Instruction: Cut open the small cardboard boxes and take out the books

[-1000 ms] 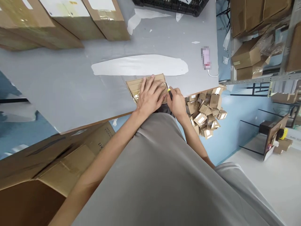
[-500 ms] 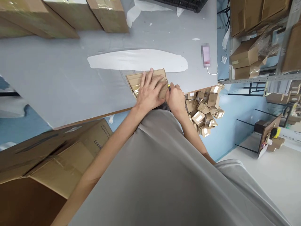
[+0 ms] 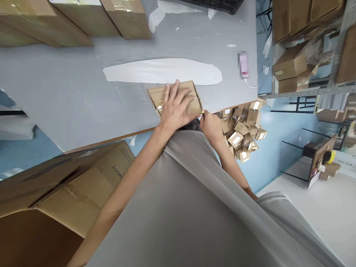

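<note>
A small brown cardboard box (image 3: 194, 106) with shiny tape on its left side lies at the front edge of the grey table (image 3: 122, 111). My left hand (image 3: 175, 107) rests flat on top of it, fingers spread. My right hand (image 3: 211, 127) is closed around a small cutter (image 3: 203, 113) with a yellow and black body, at the box's near right corner. The blade itself is too small to make out. Behind the box lies a long white strip (image 3: 164, 71) on the table.
Large cartons (image 3: 128, 22) stand at the back left, with a black keyboard-like object (image 3: 222, 4) at the back. A pinkish blurred device (image 3: 243, 65) with a cable lies right. Small boxes (image 3: 241, 128) are heaped beyond the table's right front edge; a big open carton (image 3: 83, 193) stands front left.
My right hand and the cutter have moved down along the box's right side towards me. My left hand stays on the box, shifted very slightly left with it.
</note>
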Action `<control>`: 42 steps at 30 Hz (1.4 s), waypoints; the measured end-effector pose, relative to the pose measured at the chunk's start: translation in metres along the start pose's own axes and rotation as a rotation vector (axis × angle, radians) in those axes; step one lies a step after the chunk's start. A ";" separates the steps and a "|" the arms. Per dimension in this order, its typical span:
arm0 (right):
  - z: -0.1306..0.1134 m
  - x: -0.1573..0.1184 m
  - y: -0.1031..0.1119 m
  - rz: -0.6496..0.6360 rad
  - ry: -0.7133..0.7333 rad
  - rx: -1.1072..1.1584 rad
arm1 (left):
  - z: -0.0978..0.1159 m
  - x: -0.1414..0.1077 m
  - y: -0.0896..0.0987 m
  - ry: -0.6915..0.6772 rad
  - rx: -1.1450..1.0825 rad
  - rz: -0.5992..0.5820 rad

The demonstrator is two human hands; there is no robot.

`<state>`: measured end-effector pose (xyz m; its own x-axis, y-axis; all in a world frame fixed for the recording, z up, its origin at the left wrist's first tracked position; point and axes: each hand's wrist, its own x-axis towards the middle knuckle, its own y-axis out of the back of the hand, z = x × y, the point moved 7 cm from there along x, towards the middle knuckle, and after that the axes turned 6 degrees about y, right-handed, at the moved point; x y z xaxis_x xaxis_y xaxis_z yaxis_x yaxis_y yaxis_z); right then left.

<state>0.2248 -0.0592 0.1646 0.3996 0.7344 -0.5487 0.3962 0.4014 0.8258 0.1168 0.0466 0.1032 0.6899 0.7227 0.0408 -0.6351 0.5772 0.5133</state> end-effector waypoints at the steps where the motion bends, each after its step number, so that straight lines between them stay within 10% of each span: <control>1: 0.001 -0.003 0.000 -0.012 0.001 -0.002 | 0.000 0.000 0.000 -0.001 0.003 0.000; 9: 0.036 0.001 0.012 0.183 0.003 0.175 | -0.005 -0.004 0.007 0.028 0.040 0.025; 15: 0.079 0.070 -0.028 0.234 -0.070 0.492 | -0.049 -0.045 0.061 0.160 0.147 0.147; 21: 0.036 0.130 -0.081 0.063 0.043 0.806 | -0.088 -0.104 0.116 0.298 0.196 0.234; 27: -0.023 0.130 -0.088 -0.001 0.208 0.589 | -0.101 -0.154 0.139 0.492 0.060 0.470; 32: -0.022 0.105 -0.065 0.073 0.260 0.449 | -0.113 -0.162 0.128 0.568 -0.081 0.502; 42: 0.044 0.079 -0.024 0.159 0.222 0.382 | -0.135 -0.116 0.043 0.547 -0.308 0.369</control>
<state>0.2836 -0.0351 0.0958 0.3101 0.8863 -0.3441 0.6369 0.0751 0.7673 -0.0370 0.0390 0.0047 0.1908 0.9311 -0.3109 -0.9174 0.2818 0.2810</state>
